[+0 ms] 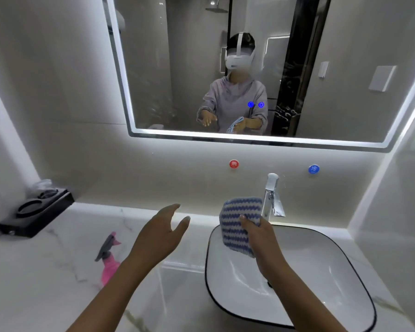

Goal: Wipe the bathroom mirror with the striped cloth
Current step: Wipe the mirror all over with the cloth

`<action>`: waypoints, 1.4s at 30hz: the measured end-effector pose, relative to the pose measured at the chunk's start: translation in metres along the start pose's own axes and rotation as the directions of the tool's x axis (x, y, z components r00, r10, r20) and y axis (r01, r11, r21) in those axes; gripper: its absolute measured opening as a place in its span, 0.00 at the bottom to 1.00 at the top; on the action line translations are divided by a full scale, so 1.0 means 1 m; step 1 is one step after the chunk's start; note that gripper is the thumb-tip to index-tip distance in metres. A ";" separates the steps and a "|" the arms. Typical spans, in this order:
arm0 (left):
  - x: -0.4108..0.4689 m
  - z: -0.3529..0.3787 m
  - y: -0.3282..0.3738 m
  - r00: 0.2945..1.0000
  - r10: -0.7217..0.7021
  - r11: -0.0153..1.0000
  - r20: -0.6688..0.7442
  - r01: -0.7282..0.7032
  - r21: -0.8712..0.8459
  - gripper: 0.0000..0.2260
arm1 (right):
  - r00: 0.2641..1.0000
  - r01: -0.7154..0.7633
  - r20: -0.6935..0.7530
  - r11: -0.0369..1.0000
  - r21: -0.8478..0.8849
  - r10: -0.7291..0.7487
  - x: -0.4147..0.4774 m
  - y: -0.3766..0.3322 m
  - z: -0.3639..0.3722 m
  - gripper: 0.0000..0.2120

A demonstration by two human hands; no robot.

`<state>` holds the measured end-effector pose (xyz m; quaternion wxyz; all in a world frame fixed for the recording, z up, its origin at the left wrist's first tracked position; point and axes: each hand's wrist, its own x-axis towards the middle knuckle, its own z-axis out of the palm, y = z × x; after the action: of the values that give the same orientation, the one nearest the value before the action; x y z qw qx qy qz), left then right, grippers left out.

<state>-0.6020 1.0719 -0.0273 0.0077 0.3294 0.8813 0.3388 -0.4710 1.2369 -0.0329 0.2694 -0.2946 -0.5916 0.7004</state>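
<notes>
Blue-white zigzag striped cloth [237, 219], folded — thick, in right hand [256, 233]

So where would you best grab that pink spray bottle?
Probably round the narrow neck of the spray bottle, just under its grey trigger, coming from the right with the open left hand. The neck suits a curled hand, and the forearm hides the lower body.

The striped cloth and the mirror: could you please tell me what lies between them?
In the head view, only pale wall bearing a round red label separates the striped cloth from the mirror; the tap stands just right.
</notes>
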 end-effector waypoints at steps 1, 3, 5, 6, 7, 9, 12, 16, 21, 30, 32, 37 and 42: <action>0.000 -0.006 -0.005 1.000 0.014 1.000 0.001 -0.014 0.023 0.25 | 1.000 0.009 -0.002 1.000 -0.012 -0.009 -0.003 -0.001 0.007 0.04; 0.000 -0.016 -0.013 0.999 0.048 0.996 -0.003 -0.047 0.074 0.26 | 1.000 0.025 0.000 0.999 -0.045 -0.025 -0.005 -0.004 0.019 0.05; 0.001 -0.023 -0.018 0.997 0.074 0.991 -0.014 -0.072 0.109 0.27 | 1.000 0.031 0.003 0.996 -0.079 -0.031 -0.005 -0.006 0.028 0.05; 0.002 -0.025 -0.021 0.997 0.079 0.989 -0.017 -0.077 0.125 0.27 | 1.000 0.028 0.006 0.995 -0.092 -0.028 -0.004 -0.008 0.032 0.05; 0.003 -0.027 -0.023 0.997 0.077 0.988 -0.021 -0.073 0.138 0.28 | 1.000 0.022 0.009 0.995 -0.097 -0.022 -0.002 -0.009 0.036 0.05; 0.006 -0.030 -0.025 0.997 0.066 0.985 -0.036 -0.059 0.165 0.29 | 1.000 0.003 0.008 0.997 -0.080 -0.003 0.004 -0.013 0.042 0.06; 0.015 -0.031 -0.028 0.995 0.082 0.976 -0.056 -0.068 0.205 0.30 | 1.000 -0.018 0.012 0.999 -0.044 0.019 0.018 -0.016 0.049 0.05; 0.039 -0.028 -0.033 0.994 0.099 0.963 -0.053 -0.082 0.256 0.31 | 0.999 -0.033 0.023 0.999 0.006 0.033 0.046 -0.020 0.049 0.04; 0.085 -0.023 -0.040 0.995 0.096 0.926 -0.017 -0.083 0.368 0.37 | 0.996 -0.064 0.077 0.991 0.119 0.055 0.085 -0.030 0.042 0.04; 0.132 -0.028 -0.061 0.996 0.084 0.901 -0.007 -0.073 0.427 0.48 | 0.996 -0.087 0.033 0.995 0.048 0.086 0.129 -0.028 0.047 0.03; 0.141 -0.032 -0.069 0.998 0.070 0.908 -0.011 -0.059 0.415 0.44 | 0.996 -0.079 0.030 0.997 0.007 0.079 0.132 -0.026 0.054 0.04; 0.161 -0.046 -0.093 0.995 0.098 0.915 -0.010 -0.086 0.394 0.38 | 0.997 -0.077 -0.010 0.997 -0.015 0.077 0.136 -0.022 0.083 0.05; 0.183 -0.076 -0.130 0.984 0.176 0.923 0.013 -0.170 0.345 0.34 | 0.997 -0.049 -0.064 0.999 0.009 0.050 0.138 -0.024 0.135 0.04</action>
<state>-0.8378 1.0627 -0.0087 -0.0879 0.3989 0.8946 0.1813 -0.6636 1.2503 -0.0051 0.2719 -0.3303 -0.5726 0.6994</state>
